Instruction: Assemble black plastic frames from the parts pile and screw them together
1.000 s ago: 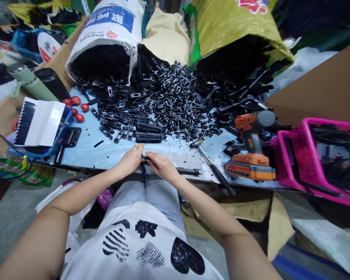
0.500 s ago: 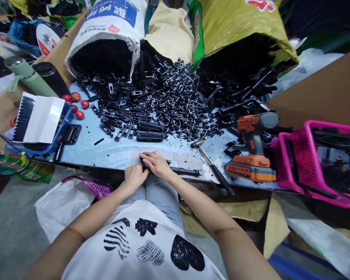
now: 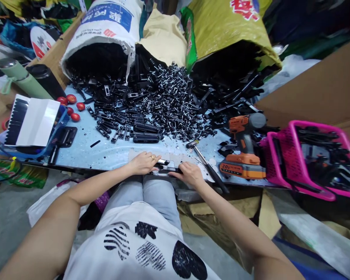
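A long black plastic strip (image 3: 169, 168) lies along the near edge of the pale blue table (image 3: 111, 151). My left hand (image 3: 142, 162) grips its left end, fingers curled, a ring showing. My right hand (image 3: 190, 174) is closed over its right end. A small cardboard pad (image 3: 179, 158) lies under the strip. Behind it spreads a big heap of black parts and small pins (image 3: 172, 101).
A hammer (image 3: 205, 163) and an orange cordless drill (image 3: 243, 147) lie right of my hands. A pink basket (image 3: 306, 159) of black parts stands at far right. Open sacks (image 3: 105, 35) lean at the back. A blue tray with a white box (image 3: 32, 124), red fruits (image 3: 71, 107) and flasks (image 3: 20, 77) sit left.
My hands were close together on a small black part; now they are spread apart along the strip, left hand back up on the table, right hand shifted right.
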